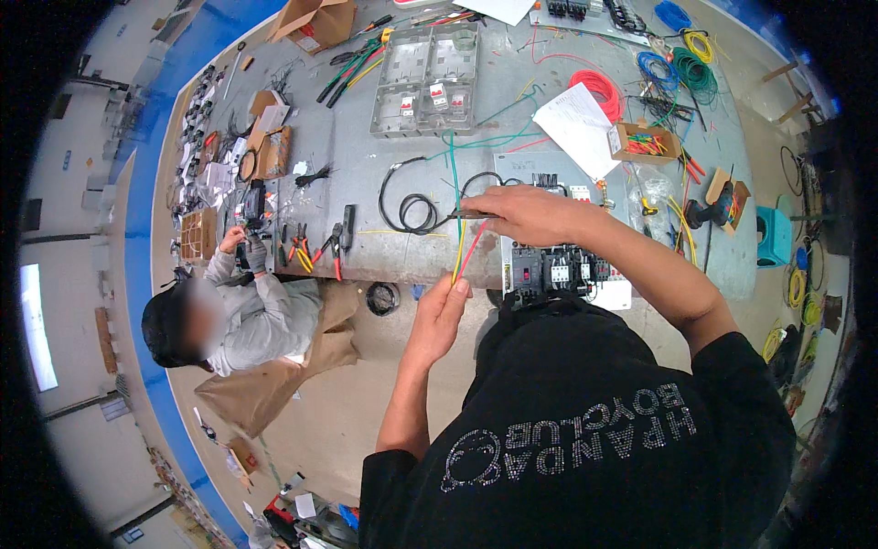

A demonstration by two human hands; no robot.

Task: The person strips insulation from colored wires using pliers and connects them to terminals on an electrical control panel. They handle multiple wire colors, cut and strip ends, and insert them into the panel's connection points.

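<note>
My left hand [441,316] is closed around a yellow wire [459,256] and a red wire [473,249], which point up and away from it. Over their far ends my right hand [526,215] reaches in from the right, fingers together. A slim dark piece [471,217] shows at its fingertips; its kind is hard to make out. Left of the fingers, a black cable [416,215] lies coiled on the bench. Partly under my right forearm is a mounting plate of electrical components [558,270], with black and white blocks. A green wire [452,165] runs toward the right fingertips.
A clear plastic enclosure [425,82] lies at the far middle of the metal bench [366,261]. Pliers [334,247] rest near its front edge. Paper [578,128], a red wire coil [596,94] and a small-parts box [644,142] are to the right. A co-worker [265,306] works at left.
</note>
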